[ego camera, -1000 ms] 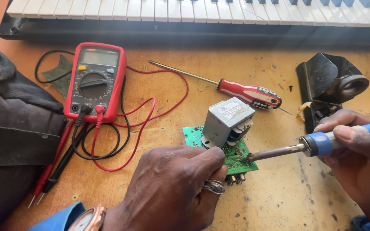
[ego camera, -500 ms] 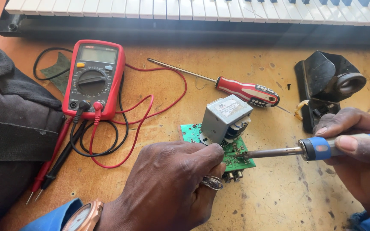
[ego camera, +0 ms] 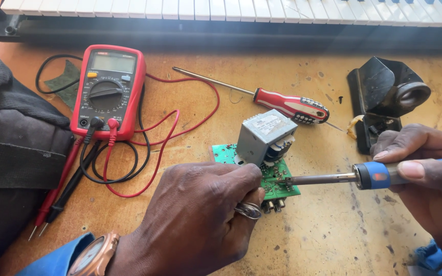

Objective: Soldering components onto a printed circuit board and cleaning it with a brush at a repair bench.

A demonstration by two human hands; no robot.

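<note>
Tabletop (ego camera: 333, 240) of worn, scratched wood carries all the items in view. Left hand (ego camera: 200, 214) rests palm down at the lower centre, its fingers (ego camera: 241, 179) curled closed on the near edge of a green circuit board (ego camera: 277, 181), pinning it flat against the surface; a ring sits on one finger and a watch with a copper-coloured case (ego camera: 95, 253) is on the wrist above a blue sleeve. A grey metal transformer (ego camera: 264, 135) stands upright on the board, just beyond the left hand's fingertips. Right hand (ego camera: 431, 174) enters from the right edge, fingers wrapped closed around the blue handle of a soldering iron (ego camera: 359, 177). The iron lies roughly level, its metal shaft pointing left, with the tip touching the board just beside the base of the transformer. Small round connectors project from the near edge of the board, under the left hand's knuckles. A screwdriver (ego camera: 287, 105) with a red and black handle lies beyond the board, shaft pointing up and left. A red multimeter (ego camera: 109, 92) lies face up at the upper left, with red and black leads (ego camera: 149, 153) plugged in and looping across the surface toward the board; the two probes (ego camera: 57, 199) lie side by side at the lower left. A black bag (ego camera: 11, 158) fills the left edge. A black plastic part (ego camera: 384, 97) sits at the upper right, well apart from the board. A keyboard (ego camera: 231, 10) with white keys runs along the far edge.
</note>
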